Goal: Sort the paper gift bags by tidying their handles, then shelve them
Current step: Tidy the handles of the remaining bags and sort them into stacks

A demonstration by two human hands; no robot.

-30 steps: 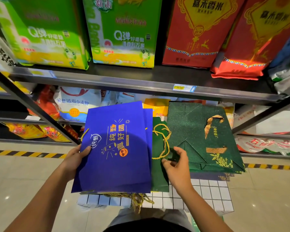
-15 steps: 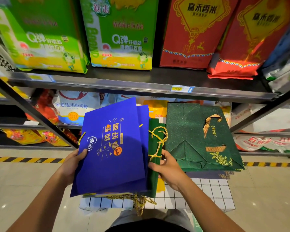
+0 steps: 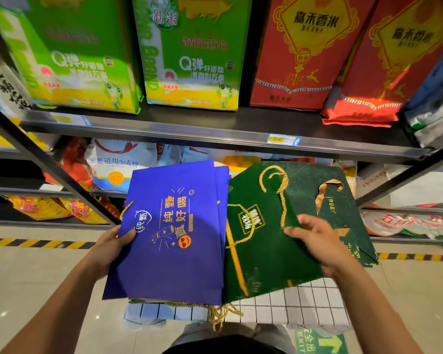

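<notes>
My left hand [image 3: 113,247] grips the left edge of a stack of blue gift bags [image 3: 174,236] with orange print, thumb on the front. My right hand [image 3: 315,241] holds a dark green gift bag [image 3: 261,251] by its upper right edge, drawn out flat to the right of the blue stack. Its gold rope handles [image 3: 274,190] lie loose across its face. Another dark green bag [image 3: 343,200] with a gold ribbon handle lies behind, partly covered. More gold cords [image 3: 220,312] hang below the blue stack.
A white grid-patterned surface [image 3: 304,305] lies beneath the bags. A metal shelf edge [image 3: 215,139] with a price tag [image 3: 281,140] runs above, carrying green and red rice boxes. Flour sacks fill the lower shelf. Tiled floor with yellow-black hazard tape extends left and right.
My right hand has pulled a green bag out from behind the blue stack and swung it right, over the other green bag. My left hand keeps hold of the blue bags.
</notes>
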